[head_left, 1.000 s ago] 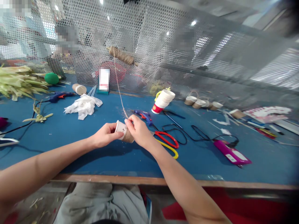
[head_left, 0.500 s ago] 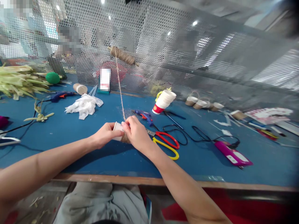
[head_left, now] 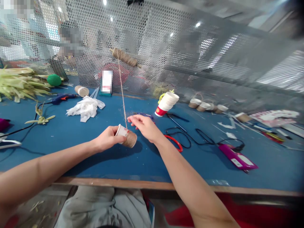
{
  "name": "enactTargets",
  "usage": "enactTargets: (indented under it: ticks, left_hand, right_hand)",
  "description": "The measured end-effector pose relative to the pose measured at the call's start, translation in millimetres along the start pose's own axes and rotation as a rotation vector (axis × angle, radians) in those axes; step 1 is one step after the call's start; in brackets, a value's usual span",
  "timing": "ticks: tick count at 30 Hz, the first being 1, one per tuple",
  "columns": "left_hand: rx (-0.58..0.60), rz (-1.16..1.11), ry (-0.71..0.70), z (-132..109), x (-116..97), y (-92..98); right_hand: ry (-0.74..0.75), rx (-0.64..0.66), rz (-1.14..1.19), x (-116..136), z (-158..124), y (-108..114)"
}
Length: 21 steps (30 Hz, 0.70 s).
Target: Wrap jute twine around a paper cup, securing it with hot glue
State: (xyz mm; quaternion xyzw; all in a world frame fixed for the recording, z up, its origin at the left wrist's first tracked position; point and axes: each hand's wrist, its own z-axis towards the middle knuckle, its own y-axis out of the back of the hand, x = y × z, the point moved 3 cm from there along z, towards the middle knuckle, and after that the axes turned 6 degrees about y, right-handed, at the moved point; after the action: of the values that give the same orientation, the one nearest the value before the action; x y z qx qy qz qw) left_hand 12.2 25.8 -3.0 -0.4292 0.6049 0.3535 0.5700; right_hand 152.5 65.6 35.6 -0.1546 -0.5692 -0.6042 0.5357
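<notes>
My left hand grips a small paper cup held sideways over the blue table; the cup's lower half is wrapped in brown twine. A taut strand of twine runs from the cup up to a twine spool mounted on the perforated metal screen. My right hand hovers just right of the cup with its fingers stretched toward the strand, holding nothing. Red-and-yellow scissors and a blue glue gun lie partly hidden behind it.
A stack of paper cups lies behind. Twine-wrapped cups sit at the right rear. White lace, another glue gun, green leaves, black cables and a magenta device lie about.
My right hand let go of the twine at the cup and lifted away to the right, fingers spreading. The left hand turned the cup slightly, showing more of the wrapped part.
</notes>
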Motion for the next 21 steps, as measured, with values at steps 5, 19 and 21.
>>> enactTargets:
  ticks: [5, 19, 21]
  left_hand:
    - [0.125, 0.047, -0.012, -6, 0, -7.2]
    - [0.239, -0.094, 0.088, -11, -3, -12.7]
    - [0.307, -0.157, 0.139, -15, -4, -15.6]
  right_hand:
    - [-0.116, 0.106, 0.338, 12, 40, 0]
    - [0.1, 0.417, -0.289, 7, 20, -16]
    - [0.087, 0.557, -0.276, 0, 2, -23]
